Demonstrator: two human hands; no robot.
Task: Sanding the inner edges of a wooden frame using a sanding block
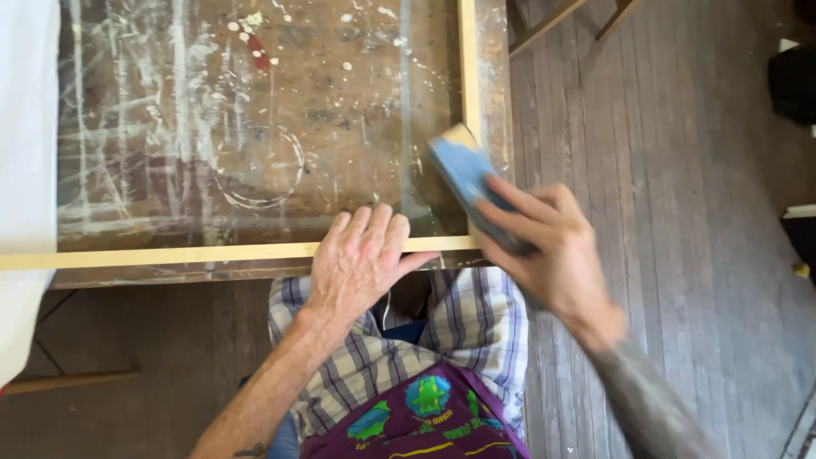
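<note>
The sanding block (463,174) sits at about two o'clock from the middle of the view, at the near right corner of the wooden frame (212,253). Its long axis runs from ten o'clock down to four o'clock, the free end pointing up and left over the frame's right rail. It is a flat rectangular slab, blue and slightly fuzzy on its broad face, with a pale tan edge showing at the upper tip. The right hand (548,246) grips its lower end, fingers (518,204) wrapped over the blue face and pressed close together, the thumb hidden beneath. The left hand (361,259) lies palm down on the frame's near rail at six o'clock from the block, fingers straight and held together, thumb splayed out toward three o'clock along the rail. The frame is made of slim, pale, smooth unpainted strips meeting at a right angle; one runs from nine to three o'clock, the other from twelve to six. It rests on a worktable (255,127) of dark, worn wood, streaked and spattered with white paint and marked by a faint ring. A white sheet (25,170) hangs at nine o'clock. At three o'clock lies a floor (663,170) of grey weathered planks. Plaid shorts (476,327) show at six o'clock.
</note>
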